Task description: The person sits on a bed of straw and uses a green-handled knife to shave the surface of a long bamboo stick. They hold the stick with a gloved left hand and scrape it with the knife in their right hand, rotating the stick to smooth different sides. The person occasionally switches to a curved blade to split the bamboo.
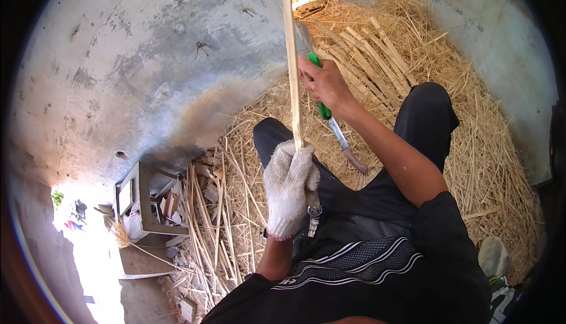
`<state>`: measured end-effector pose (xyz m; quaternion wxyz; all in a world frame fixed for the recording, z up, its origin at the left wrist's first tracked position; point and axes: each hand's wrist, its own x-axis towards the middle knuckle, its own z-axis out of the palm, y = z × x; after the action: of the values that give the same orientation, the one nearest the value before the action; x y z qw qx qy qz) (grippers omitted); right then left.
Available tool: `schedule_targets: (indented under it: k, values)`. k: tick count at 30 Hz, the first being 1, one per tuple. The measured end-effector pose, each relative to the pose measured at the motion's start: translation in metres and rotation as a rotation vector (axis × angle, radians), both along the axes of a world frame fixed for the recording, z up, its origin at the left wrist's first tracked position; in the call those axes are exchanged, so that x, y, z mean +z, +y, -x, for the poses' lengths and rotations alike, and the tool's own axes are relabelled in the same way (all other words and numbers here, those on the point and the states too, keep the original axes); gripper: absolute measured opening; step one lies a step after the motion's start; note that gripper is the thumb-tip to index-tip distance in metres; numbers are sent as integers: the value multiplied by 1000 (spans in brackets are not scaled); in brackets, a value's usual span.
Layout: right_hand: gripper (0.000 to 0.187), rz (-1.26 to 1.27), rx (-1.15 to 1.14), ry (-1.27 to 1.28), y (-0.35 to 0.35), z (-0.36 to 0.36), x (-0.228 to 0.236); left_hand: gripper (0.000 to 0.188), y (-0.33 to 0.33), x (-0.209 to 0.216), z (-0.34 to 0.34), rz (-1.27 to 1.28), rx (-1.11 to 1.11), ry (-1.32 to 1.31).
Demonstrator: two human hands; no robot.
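My left hand (290,182), in a white knitted glove, is closed around the lower end of a long pale strip of split bamboo or wood (293,70). The strip stands nearly upright and runs out past the upper edge of the view. My bare right hand (328,83) grips a knife by its green handle (324,111), just right of the strip. Its grey blade (304,36) points away from me, close beside the strip; whether they touch, I cannot tell. Below that handle lies a second knife (337,134) with a brown handle, between my knees.
Straw-like shavings (483,177) cover the floor around my legs. Several split strips (377,53) lie on them ahead. More long strips (209,224) are heaped at left, beside a wooden frame (141,197) with scraps inside. A stained wall (153,59) curves around; a bright opening (88,253) shows lower left.
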<state>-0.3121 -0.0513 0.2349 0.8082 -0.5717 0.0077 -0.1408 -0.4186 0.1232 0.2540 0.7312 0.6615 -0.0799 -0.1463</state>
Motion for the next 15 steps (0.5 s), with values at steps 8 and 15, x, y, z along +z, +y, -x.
schedule_targets:
  k: [8,15]
  values:
    - [37,284,124,-332,24,32,19,19,2,-2,-7,-18,-10,53]
    - [32,647,-206,-559,35,28,7,36,14,21,-29,13,-17,-96]
